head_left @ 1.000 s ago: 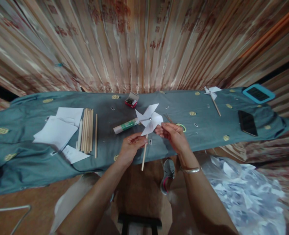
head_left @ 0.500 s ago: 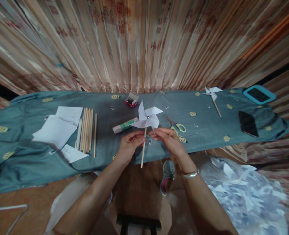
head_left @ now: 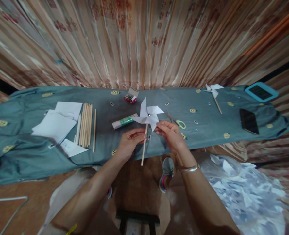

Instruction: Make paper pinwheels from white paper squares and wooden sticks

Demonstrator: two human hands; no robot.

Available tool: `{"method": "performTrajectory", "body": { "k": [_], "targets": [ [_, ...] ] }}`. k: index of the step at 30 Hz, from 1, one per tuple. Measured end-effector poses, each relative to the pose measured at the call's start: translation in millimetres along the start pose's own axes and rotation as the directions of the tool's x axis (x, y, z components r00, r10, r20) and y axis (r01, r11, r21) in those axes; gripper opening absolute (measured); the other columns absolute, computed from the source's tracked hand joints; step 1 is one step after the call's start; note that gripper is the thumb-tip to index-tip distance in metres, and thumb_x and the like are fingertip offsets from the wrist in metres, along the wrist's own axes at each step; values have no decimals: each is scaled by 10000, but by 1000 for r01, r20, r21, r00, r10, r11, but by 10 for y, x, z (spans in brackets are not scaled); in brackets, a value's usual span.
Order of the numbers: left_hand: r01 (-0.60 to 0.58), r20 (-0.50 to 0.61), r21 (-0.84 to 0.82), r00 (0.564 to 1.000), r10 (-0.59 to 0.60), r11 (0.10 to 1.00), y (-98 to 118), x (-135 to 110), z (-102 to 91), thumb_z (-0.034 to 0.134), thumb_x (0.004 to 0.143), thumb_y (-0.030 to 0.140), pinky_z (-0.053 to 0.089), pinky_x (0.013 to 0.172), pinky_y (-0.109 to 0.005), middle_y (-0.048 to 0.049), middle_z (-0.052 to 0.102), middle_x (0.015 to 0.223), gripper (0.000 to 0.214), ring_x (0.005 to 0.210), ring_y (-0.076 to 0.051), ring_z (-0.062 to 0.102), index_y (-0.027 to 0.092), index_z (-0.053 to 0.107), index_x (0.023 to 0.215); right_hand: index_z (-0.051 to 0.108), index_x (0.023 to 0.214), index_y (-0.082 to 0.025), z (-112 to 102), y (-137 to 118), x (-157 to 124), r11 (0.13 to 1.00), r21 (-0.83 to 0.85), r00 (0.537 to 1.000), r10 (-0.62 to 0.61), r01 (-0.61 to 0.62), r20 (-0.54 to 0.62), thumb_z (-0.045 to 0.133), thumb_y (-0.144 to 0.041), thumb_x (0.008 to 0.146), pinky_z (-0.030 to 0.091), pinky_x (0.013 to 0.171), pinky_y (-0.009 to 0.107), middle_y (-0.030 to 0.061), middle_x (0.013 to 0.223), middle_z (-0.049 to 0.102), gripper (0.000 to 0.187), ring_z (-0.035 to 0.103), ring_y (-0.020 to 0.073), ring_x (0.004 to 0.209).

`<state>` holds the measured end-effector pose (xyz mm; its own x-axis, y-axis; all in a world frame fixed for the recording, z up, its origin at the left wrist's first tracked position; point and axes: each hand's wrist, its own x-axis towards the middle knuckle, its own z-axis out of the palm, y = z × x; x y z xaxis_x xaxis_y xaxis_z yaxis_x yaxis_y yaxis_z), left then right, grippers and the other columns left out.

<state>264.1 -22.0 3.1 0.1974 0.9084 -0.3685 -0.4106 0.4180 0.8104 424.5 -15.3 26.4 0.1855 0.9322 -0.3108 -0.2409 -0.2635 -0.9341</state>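
In front of me is a white paper pinwheel [head_left: 146, 115] on a thin wooden stick, with a shiny pin head at its centre. My left hand [head_left: 132, 140] pinches the stick below the blades, and the stick's lower end sticks out past the table edge. Fingers of my right hand [head_left: 170, 133] are closed at the tip of the lower right blade. Behind the pinwheel lies a glue stick [head_left: 125, 121] with a green label. Scissors [head_left: 180, 124] with light green handles rest beyond my right hand, partly covered by it.
Left on the cloth-covered table [head_left: 105, 137] are white paper sheets [head_left: 56, 125] and several wooden sticks [head_left: 86, 124]. A small red box [head_left: 130, 97] stands open at the back. Rightward lie another pinwheel [head_left: 214, 91], a phone [head_left: 249, 121] and a blue-framed device [head_left: 261, 92]. A bag of paper pieces [head_left: 247, 192] sits below.
My right hand has shifted slightly up to the lower right blade's tip. The blades have turned a little; the left hand keeps its hold on the stick.
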Motion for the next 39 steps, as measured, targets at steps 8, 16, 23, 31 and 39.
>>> {"method": "performTrajectory", "body": {
  "k": [8,16,23,31,39],
  "targets": [
    [-19,-14,8,1000,19,1000,-13,18,8,902,452,268,518,631,-234,3,700,652,365,599,-104,618,152,745,761,681,598,-203,45,-3,-41,999,-16,998,35,-34,59,859,-429,500,454,620,224,-21,609,672,304,603,110,637],
    [-4,-49,-9,999,3,1000,-4,7,16,918,407,278,513,598,-219,6,714,661,405,596,-103,630,155,734,746,672,628,-204,59,37,-61,982,-177,986,-40,69,160,801,-499,594,432,610,246,-23,641,660,323,558,113,620],
    [1,-36,1,999,-1,1000,13,-14,-1,921,420,291,528,629,-243,-7,723,687,405,609,-115,643,150,738,753,653,560,-198,-261,-132,-7,883,-395,965,-261,255,39,693,-552,711,391,571,274,14,612,668,387,518,123,553],
    [91,49,40,994,-93,995,-59,-43,16,914,444,295,521,630,-246,-23,715,659,364,582,-115,638,144,753,733,716,785,-191,-342,-145,132,876,-347,902,-405,336,-150,722,-511,684,437,642,278,12,721,695,336,574,151,661],
    [102,45,22,994,-103,995,-69,-45,13,919,435,289,516,631,-221,-14,725,669,362,587,-98,635,159,760,733,705,629,-214,-216,-160,154,957,-133,949,-277,259,-151,804,-430,546,416,586,267,-18,597,649,251,504,117,565]
  ]
}}
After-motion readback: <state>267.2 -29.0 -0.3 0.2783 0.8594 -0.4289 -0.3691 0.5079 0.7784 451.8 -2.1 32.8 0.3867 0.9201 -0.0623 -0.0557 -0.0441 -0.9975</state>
